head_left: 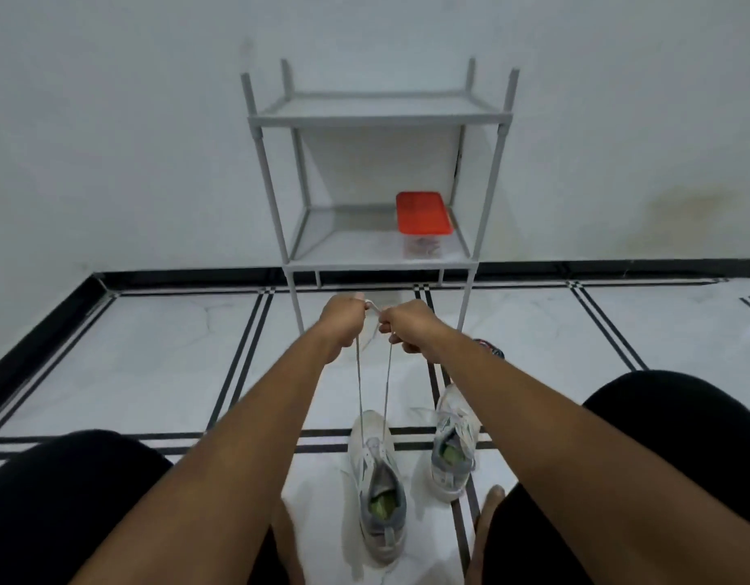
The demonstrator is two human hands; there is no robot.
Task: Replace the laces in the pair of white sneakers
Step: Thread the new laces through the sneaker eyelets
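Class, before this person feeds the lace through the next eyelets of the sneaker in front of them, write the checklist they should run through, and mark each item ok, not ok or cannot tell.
1. Both lace ends held: left hand and right hand each grip a strand of the lace. Ok.
2. Strands uncrossed: they run side by side down to the near sneaker. Ok.
3. Ends level in length: hidden inside the hands. Cannot tell.
4. Sneaker steady on the floor: upright, but nothing holds it down. Cannot tell.
5. Second sneaker out of the way: it stands apart, to the right. Ok.
6. Lower eyelets correctly threaded: too small to see. Cannot tell.
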